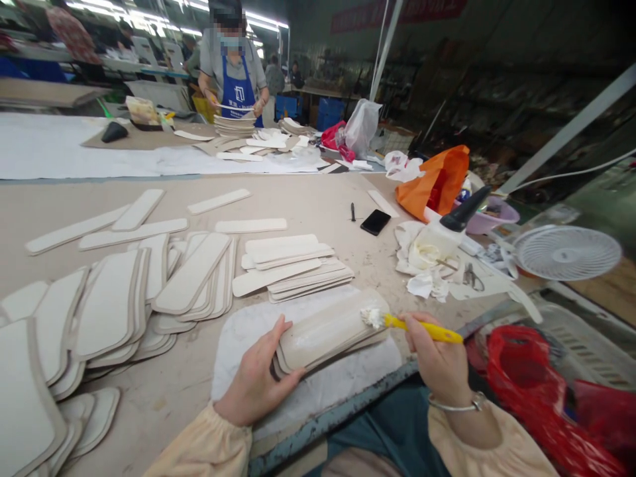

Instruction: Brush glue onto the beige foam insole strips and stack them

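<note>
My right hand (440, 354) grips a brush by its yellow handle (432, 330). White paste coats the bristles (372, 317), which touch the top of a stack of long cream panels (328, 331) near its right end. A wet sheen shows on the top panel. My left hand (261, 374) holds the stack's left end, thumb along the near edge and fingers at the far edge. Under the stack lies a white sheet (238, 324). Just beyond it are piled narrow cream strips (311, 278).
Larger curved panels (106, 298) spread over the left side. A phone (375, 222), a white container with a black nozzle (437, 238), scissors (472, 278) and a round fan (566, 253) are at right. A co-worker in a blue apron (239, 83) handles panels across the table.
</note>
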Tool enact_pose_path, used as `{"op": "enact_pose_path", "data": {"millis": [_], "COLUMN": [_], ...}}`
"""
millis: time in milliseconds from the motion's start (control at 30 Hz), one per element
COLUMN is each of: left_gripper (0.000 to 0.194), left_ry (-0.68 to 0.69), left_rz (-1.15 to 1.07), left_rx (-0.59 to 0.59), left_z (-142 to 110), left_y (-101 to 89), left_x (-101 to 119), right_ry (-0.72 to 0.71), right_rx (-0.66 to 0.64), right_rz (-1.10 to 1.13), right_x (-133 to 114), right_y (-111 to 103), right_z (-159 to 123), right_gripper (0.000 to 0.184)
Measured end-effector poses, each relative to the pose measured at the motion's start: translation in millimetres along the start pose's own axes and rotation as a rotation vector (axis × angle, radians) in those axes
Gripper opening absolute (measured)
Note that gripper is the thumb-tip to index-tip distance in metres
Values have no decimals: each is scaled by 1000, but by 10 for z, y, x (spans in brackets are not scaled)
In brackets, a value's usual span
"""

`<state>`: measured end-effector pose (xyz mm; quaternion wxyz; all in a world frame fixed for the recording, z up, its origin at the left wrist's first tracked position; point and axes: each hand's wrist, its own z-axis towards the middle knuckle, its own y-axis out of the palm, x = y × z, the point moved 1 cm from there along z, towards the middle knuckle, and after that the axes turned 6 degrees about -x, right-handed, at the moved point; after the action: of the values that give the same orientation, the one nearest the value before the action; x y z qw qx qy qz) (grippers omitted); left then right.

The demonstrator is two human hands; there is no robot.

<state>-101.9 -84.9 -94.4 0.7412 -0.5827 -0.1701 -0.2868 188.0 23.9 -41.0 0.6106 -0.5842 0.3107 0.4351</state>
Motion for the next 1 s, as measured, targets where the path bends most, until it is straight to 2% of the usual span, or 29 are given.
{"op": "enact_pose_path", "data": {"millis": [67,167,267,367,467,533,600,700,767,833,1000], "left_gripper": [90,93,95,95,94,94,93,92,92,92,88], "left_ry": [4,12,11,6,5,1,-1,-5,-6,-5,6], "left_rz": [-6,-9,-10,-10,-19,-22,-24,-30,-29,-25,-13], "left_rx": [-3,-6,-12,-14,-12,-15,-19,-18,-12,-11,-10], "left_z": [8,12,3,-4,3,13,22,23,16,9,17], "left_y": [-7,-23,-29,-27,-28,-33,-38,-42,-40,-35,-22], "left_x": [0,-1,1,10,20,25,27,26,24,21,20], "right_ry": [-13,4,37,29,15,14,11,-7,-13,-6,17], "right_rx": [-42,-259,-432,-433,-291,-247,-293,-474,-529,-461,-115], "right_rz": [97,292,344,256,130,125,190,254,238,180,-4], "right_x": [-93,-262,-338,-275,-192,-200,-266,-378,-382,-306,-119], "right_y": [104,450,706,648,410,328,381,606,686,619,206], "right_z": [-92,-270,-341,-241,-85,-50,-100,-238,-266,-197,92], "right_gripper": [29,30,31,31,29,29,29,29,30,30,30]}}
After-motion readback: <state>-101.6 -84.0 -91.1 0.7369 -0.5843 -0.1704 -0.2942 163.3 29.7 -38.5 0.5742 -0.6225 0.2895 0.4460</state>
